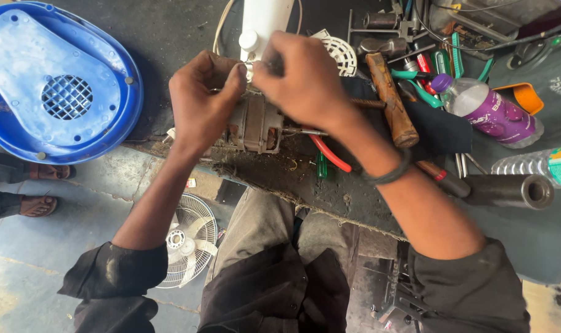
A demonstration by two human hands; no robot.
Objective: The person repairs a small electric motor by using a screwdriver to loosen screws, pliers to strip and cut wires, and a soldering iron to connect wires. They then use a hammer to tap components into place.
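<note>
A small electric fan motor (255, 126) with rusty laminations sits at the front edge of a dark workbench (169, 37). My left hand (203, 98) grips its left side from above. My right hand (302, 77) pinches the top of the motor where it meets a white plastic fan body (262, 21). Both thumbs and forefingers press together at that joint. What sits between the fingertips is hidden.
A blue plastic fan cover (58, 83) lies at the left. A wooden-handled hammer (391, 102), red-handled pliers (330, 154), screwdrivers, a purple bottle (493, 111), a clear bottle (539, 165) and a metal tube (511, 191) crowd the right. A wire fan guard (191, 237) lies on the floor; another person's sandalled feet (37, 188) at left.
</note>
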